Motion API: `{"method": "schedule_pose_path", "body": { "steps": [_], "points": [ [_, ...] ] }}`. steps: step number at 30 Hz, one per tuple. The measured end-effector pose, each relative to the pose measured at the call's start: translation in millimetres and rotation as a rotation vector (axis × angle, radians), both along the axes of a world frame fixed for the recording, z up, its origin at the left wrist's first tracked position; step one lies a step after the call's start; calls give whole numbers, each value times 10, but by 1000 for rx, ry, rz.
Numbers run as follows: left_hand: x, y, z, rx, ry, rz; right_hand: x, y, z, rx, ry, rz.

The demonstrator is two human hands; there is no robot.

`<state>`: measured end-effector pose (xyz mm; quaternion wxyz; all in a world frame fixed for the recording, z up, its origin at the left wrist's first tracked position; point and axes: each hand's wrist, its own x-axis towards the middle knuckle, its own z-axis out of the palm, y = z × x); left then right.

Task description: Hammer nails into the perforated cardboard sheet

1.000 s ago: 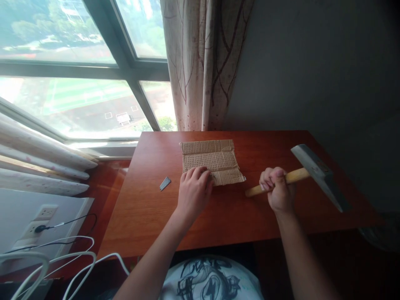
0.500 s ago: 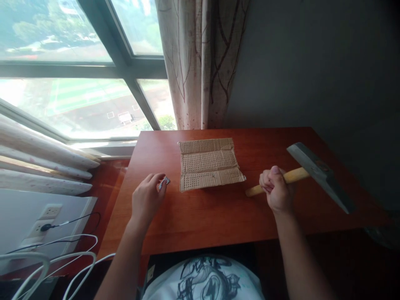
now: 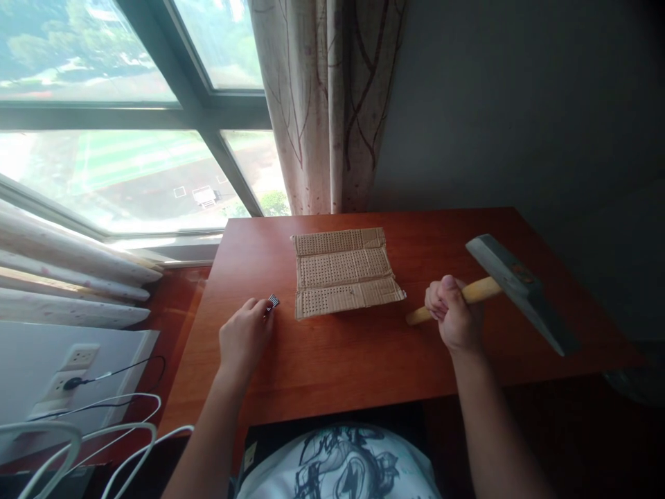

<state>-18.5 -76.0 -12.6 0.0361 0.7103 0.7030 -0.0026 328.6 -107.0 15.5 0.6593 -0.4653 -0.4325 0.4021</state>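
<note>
- Nails (image 3: pixel 272 302) lay in a small bundle on the table (image 3: pixel 364 374), just left of the cardboard (image 3: pixel 343 272); the left hand (image 3: pixel 243 339) had curled fingertips touching them, though whether it had truly pinched them could not be told; a loose pinch could have scattered the bundle toward the table's left edge.
- Hammer (image 3: pixel 519 294) was clenched in the right hand (image 3: pixel 453 317), fist wrapped around its wooden handle, the heavy head out to the right over the table; a slackened wrist could have let the head drop and dent the wood.
- Cardboard lay loose, its near edge slightly lifted; with nothing pinning it, a knock from either hand could have shifted it.
</note>
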Motion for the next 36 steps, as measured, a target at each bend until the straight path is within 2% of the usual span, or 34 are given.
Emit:
{"method": "schedule_pose_path", "body": {
  "steps": [12, 19, 24, 26, 29, 33, 36],
  "points": [
    [75, 28, 73, -45, 53, 10, -23, -18, -33, 4, -42, 12],
    [61, 31, 22, -43, 93, -22, -17, -20, -7, 8, -38, 6],
    [62, 39, 30, -112, 56, -66, -19, -22, -15, 20, -41, 2],
    [71, 23, 63, -92, -13, -68, -23, -25, -19, 14, -55, 5],
    [69, -1, 128, 27, -184, -61, -29, -32, -22, 1, -78, 6],
    [85, 8, 224, 170, -598, -47, -30, -44, -30, -8, -85, 4],
    [206, 26, 306, 206, -886, -69, -31, -50, -40, -17, -84, -3]
  ]
}}
